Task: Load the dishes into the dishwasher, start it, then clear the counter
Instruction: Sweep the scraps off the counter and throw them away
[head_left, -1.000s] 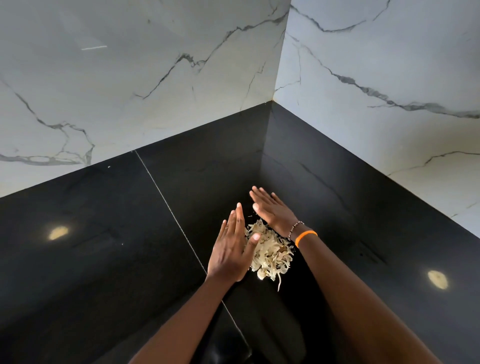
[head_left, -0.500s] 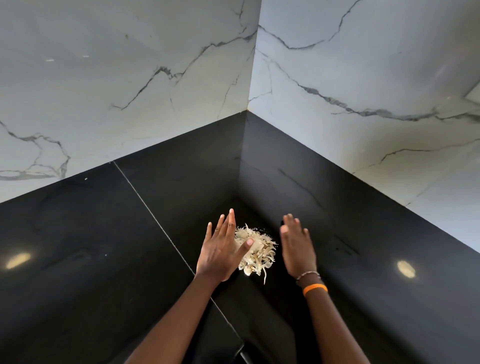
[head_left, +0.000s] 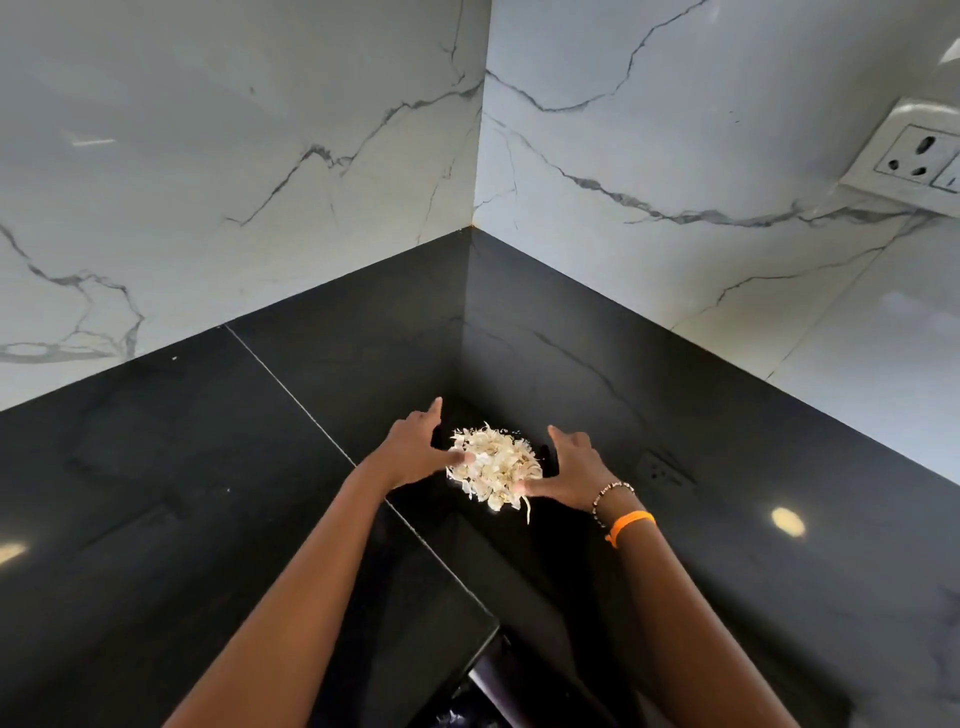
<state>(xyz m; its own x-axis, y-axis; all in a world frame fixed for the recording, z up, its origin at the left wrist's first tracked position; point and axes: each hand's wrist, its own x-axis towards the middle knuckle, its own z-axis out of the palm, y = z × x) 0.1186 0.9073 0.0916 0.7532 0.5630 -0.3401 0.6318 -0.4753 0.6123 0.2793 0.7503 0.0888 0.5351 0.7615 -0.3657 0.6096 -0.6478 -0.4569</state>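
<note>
A small heap of pale, papery peel scraps (head_left: 493, 470) lies on the glossy black counter (head_left: 182, 493), near the inner corner. My left hand (head_left: 415, 449) is at the heap's left side, fingers straight, thumb touching the scraps. My right hand (head_left: 574, 470) is at the heap's right side, fingers straight and thumb reaching under the near edge of the pile. The two hands cup the heap between them. A bead bracelet and an orange band sit on my right wrist.
White marble-look walls meet in a corner (head_left: 475, 223) behind the counter. A white wall socket (head_left: 914, 156) is mounted at the upper right. The counter's inner front edge (head_left: 483, 639) drops off near the bottom middle, with something dark below it.
My right hand swung from behind the heap round to its right side, then closed in. My left hand stayed on the left. The heap is now gathered between both hands.
</note>
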